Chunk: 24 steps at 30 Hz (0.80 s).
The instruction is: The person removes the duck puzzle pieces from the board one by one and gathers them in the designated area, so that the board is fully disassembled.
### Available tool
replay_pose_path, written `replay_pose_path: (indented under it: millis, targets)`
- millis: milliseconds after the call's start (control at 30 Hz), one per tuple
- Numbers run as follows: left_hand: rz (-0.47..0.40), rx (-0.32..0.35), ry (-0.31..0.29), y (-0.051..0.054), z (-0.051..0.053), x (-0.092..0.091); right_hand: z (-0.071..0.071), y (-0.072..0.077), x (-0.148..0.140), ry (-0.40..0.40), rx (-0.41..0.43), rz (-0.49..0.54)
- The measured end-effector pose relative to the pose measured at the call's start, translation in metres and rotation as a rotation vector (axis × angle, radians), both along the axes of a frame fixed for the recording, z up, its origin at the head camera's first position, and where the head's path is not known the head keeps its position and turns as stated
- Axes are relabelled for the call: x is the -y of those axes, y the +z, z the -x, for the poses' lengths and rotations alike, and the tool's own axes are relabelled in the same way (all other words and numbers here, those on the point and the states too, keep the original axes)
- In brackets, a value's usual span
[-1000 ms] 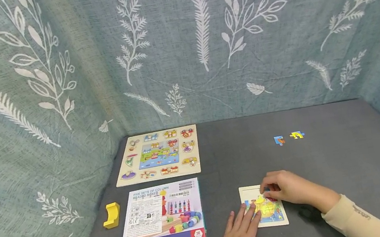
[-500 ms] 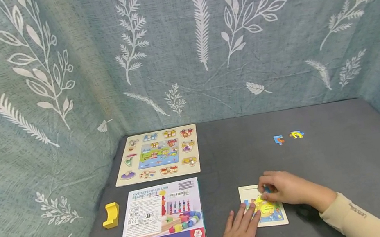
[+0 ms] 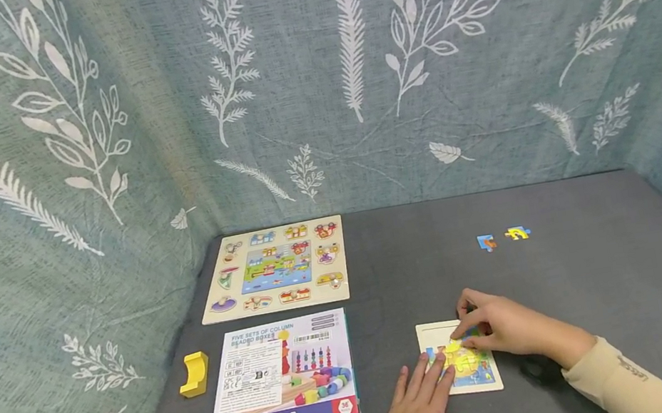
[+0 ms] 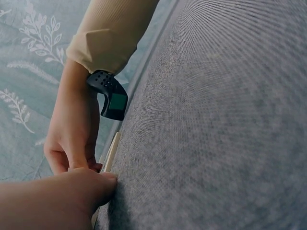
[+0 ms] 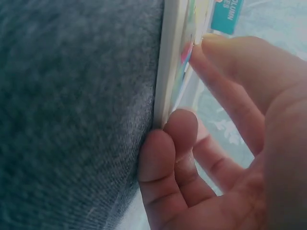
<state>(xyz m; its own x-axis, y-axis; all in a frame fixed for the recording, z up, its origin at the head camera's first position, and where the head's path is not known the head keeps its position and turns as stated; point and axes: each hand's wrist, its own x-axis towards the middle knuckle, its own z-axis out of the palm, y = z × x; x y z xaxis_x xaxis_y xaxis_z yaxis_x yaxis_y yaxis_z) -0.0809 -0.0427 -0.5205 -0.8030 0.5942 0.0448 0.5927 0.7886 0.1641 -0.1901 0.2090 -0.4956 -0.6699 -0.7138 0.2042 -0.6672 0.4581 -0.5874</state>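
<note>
A small square jigsaw puzzle (image 3: 486, 377) in a pale wooden tray lies in front of me, its picture yellow and blue. My left hand (image 3: 419, 402) rests with spread, straight fingers on its lower left edge. Over the upper right of the tray is my right hand (image 3: 502, 325). Its thumb and index finger pinch a yellow puzzle piece (image 3: 453, 346) at the picture's surface; the hand partly covers that side. In the right wrist view the other fingertips (image 5: 158, 155) touch the tray's pale edge (image 5: 168, 72).
Two loose puzzle pieces, one blue and orange (image 3: 486, 243) and one yellow and blue (image 3: 517, 233), lie farther back. To the left are a beaded-toy box (image 3: 280, 380), a knobbed puzzle board (image 3: 234, 313) and a yellow arched block (image 3: 194, 375). A patterned curtain (image 3: 313, 94) closes the back.
The right hand's fingers have shifted slightly on the puzzle, its index finger extending more toward the yellow piece. The left hand has stayed put.
</note>
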Motion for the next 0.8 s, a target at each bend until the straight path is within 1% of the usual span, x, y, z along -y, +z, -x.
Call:
replay_pose_path:
  millis: [133,233,333,433,633,800]
  targets:
    - [0.002,-0.01,-0.003,-0.0006,-0.0005,0.0,-0.0019,-0.001,-0.0026,0.027,-0.018,0.03]
    - [0.008,-0.036,-0.005,-0.0016,-0.0008,0.0,-0.004,-0.0011,-0.0041,0.037,-0.027,0.051]
    - [0.017,-0.069,-0.007,-0.0024,-0.0008,0.0,-0.0051,-0.0017,-0.0041,0.033,-0.055,0.063]
    - [0.019,-0.091,-0.009,-0.0026,-0.0007,-0.0003,-0.0056,-0.0019,-0.003,0.019,-0.064,0.05]
    - [0.011,-0.103,-0.011,-0.0021,-0.0006,-0.0004,-0.0058,-0.0019,0.0001,-0.004,-0.048,0.011]
    - [0.005,-0.094,-0.011,-0.0016,-0.0011,0.0,-0.0057,-0.0024,0.001,-0.02,-0.011,0.025]
